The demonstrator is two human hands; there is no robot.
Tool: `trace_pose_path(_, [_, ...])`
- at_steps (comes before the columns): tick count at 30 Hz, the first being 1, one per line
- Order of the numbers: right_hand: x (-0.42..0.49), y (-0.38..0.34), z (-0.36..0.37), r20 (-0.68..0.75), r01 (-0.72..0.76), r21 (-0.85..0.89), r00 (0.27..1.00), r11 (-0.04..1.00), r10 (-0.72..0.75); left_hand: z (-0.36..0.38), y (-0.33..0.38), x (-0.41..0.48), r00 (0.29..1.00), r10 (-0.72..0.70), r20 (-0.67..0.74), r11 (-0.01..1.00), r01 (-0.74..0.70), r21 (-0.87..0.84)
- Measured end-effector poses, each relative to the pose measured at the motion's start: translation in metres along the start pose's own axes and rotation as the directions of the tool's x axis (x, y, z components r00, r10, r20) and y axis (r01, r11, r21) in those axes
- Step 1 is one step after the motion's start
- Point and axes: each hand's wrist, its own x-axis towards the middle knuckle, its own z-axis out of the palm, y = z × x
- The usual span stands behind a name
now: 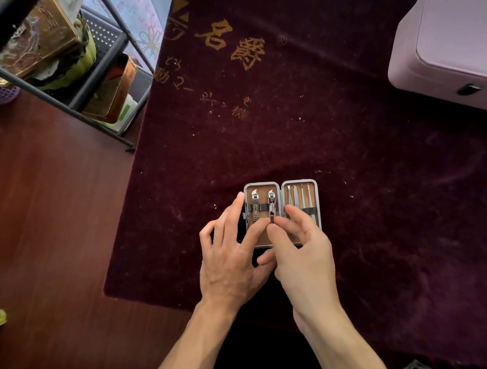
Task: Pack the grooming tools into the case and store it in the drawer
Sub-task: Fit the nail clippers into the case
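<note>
Velvet cloth [291, 136] carries the open case [261, 184], just toward six o'clock of its middle. The left hand [231, 262], fingers spread flat, steadies the case's nine o'clock half. The right hand [300, 247] pinches the six o'clock end of the second clipper [272, 204]. Pushed crooked, it could snag the elastic strap [263, 206], skid the case or dislodge the first clipper [255, 204].

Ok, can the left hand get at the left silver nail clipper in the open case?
Probably yes: the left hand rests beside the left silver nail clipper, no hand covers it, and the right hand pinches only the neighbouring clipper.
</note>
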Motion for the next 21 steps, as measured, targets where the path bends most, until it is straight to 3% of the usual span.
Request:
trace_pose_path(9, [-0.002,-0.002,0.004,-0.024,-0.013,0.011,1.000,1.000,0.014,-0.001,0.002,0.000,1.000,-0.002,-0.007,1.000,0.002,0.002])
trace_pose_path(21, [-0.004,-0.005,0.006,-0.001,-0.018,-0.055,1.000,0.998,0.018,-0.008,0.004,0.001,0.996,-0.018,0.088,0.999,0.016,0.030])
